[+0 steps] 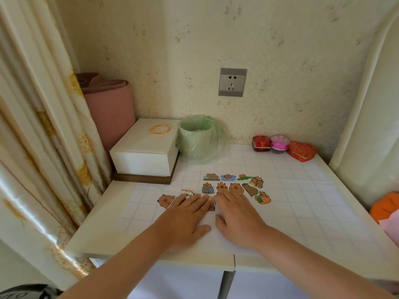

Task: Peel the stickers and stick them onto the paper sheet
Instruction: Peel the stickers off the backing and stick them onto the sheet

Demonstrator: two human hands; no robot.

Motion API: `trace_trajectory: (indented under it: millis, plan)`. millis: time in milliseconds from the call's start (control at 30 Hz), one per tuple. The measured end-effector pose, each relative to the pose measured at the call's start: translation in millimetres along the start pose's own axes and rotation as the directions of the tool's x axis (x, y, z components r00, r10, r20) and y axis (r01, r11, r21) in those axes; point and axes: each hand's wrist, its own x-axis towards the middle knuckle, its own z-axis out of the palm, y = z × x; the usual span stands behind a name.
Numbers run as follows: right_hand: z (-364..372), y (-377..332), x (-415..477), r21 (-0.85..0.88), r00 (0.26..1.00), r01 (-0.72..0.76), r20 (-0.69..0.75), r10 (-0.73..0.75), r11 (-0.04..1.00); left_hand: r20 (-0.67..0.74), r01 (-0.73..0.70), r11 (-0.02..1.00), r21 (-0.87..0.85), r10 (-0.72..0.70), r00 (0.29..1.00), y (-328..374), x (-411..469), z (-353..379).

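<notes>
A white paper sheet [218, 239] lies on the checked tabletop [302, 201] and carries several capybara stickers [235, 184] in two rows at its far end. More loose stickers [165, 200] lie to the left, partly under my left hand [185, 216]. That hand lies flat, fingers straight, across the sheet's left edge. My right hand [235, 216] lies flat on the sheet beside it, fingertips touching the lower sticker row. A ring shows between the two hands.
A white box [144, 156] with gold bangles [160, 128] stands at the back left. Beside it is a small bin lined with a green bag [198, 139]. Red and pink trinket boxes [282, 146] sit at the back right. A curtain [32, 137] hangs on the left.
</notes>
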Motion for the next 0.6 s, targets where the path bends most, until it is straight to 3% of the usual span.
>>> trace_trajectory:
  millis: [200, 500, 600]
  plan:
    - [2, 6, 3, -0.016, 0.972, 0.0, 0.236, 0.004, 1.0, -0.002, 0.009, 0.993, -0.116, -0.009, 1.0, -1, 0, 3]
    - [0, 3, 2, -0.094, 0.971, 0.002, 0.239, 0.021, 0.996, -0.142, -0.004, 1.0, 0.017, 0.006, 0.99, -1, -9, 4]
    - [0, 2, 2, -0.077, 0.96, -0.004, 0.279, 0.025, 0.997, -0.074, 0.015, 1.0, 0.004, -0.015, 0.997, 0, -13, 4]
